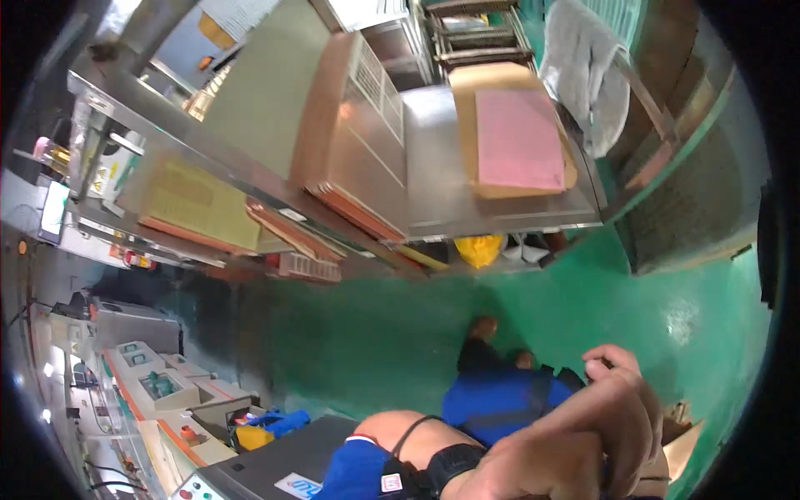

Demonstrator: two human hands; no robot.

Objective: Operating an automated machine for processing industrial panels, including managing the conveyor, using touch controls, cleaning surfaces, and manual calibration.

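My left arm comes in at the lower edge, with a blue sleeve and a black band at the wrist. My left hand (pixel 558 437) is curled closed in front of my blue clothing (pixel 492 404). Its fingers cover whatever may be inside them. Just beyond its knuckles, fingertips (pixel 615 360) bend around a small dark gap; I cannot tell whether they belong to my right hand. Some skin shows at the lower right, but the rest of my right hand is hidden.
A metal bench (pixel 429 158) ahead carries a stack of brown-edged panels (pixel 358 133) and a pink sheet (pixel 521 142) on brown card. A yellow bag (pixel 479 250) hangs below its edge. A grey cloth (pixel 587 79) drapes at right. Machinery (pixel 158 379) stands left on the green floor (pixel 358 350).
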